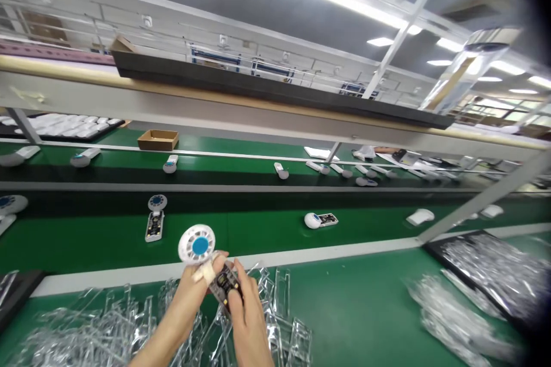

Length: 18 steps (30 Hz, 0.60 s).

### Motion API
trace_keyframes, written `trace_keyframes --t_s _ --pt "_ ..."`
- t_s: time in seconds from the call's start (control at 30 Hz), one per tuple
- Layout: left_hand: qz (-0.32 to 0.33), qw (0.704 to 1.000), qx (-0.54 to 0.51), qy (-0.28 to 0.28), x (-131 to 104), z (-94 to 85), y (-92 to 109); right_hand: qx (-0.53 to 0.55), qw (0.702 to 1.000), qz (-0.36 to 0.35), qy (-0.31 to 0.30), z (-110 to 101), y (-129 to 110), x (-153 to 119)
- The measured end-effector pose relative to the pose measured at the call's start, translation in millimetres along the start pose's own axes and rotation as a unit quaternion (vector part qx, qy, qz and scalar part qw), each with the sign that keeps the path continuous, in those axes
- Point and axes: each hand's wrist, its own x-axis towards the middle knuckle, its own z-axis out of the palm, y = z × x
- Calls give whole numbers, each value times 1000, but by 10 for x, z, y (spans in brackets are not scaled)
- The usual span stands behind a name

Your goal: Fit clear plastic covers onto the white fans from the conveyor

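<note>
Both hands are on one white handheld device (197, 245), fan-like, with a round slotted head and a blue centre disc. My left hand (191, 292) is closed around its neck, where a cream-coloured piece (208, 271) shows beside the fingers. On the open handle, a dark circuit board (225, 281) is exposed. My right hand (247, 304) grips that handle, with the thumb lying over its lower end. The device tilts, head up to the left. Beneath the hands lies a heap of clear plastic parts (94, 327) on the green bench.
Similar devices lie on the green conveyor (258, 235), including one with an exposed board (154, 225) and another (319, 220). A pale rail (344, 249) separates belt and bench. A black tray (491, 275) of clear pieces stands right. A shelf (258, 106) crosses above; a cardboard box (158, 140) sits behind.
</note>
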Motion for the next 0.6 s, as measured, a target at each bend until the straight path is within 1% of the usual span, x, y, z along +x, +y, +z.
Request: trace_keyframes --t_s 0.07,0.1,0.13,0.2,0.27,0.33,0.37,0.43,0.47,0.5,0.53,0.57,0.6 --pt "38 998 -29 48 -65 53 -108 92 989 101 56 81 109 84" --pt "56 995 -44 65 -87 84 -171 121 979 137 85 114 169 130" --pt "71 993 -54 82 -102 114 -236 137 972 156 112 140 225 170" --pt "87 989 -64 106 -116 165 -359 141 966 148 157 170 308 227" --pt "89 988 -65 106 -110 207 -450 134 965 129 185 169 339 258" --pt "90 989 -65 95 -67 249 -493 112 968 118 189 131 330 298" --pt "86 991 -63 85 -17 266 -497 89 974 115 176 90 323 332" --pt "65 995 -43 62 171 270 -475 -11 987 117 108 -53 333 433" --pt "49 997 -18 55 316 245 -452 -76 987 123 71 -158 362 492" --pt "30 998 18 52 492 196 -423 -139 980 134 44 -284 410 551" --pt "11 997 56 58 692 121 -386 -196 968 150 32 -421 477 601" --pt "-2 991 114 74 905 20 -344 -242 955 170 36 -560 561 637" --pt "-8 985 142 97 1117 -101 -294 -273 942 189 50 -688 657 655"
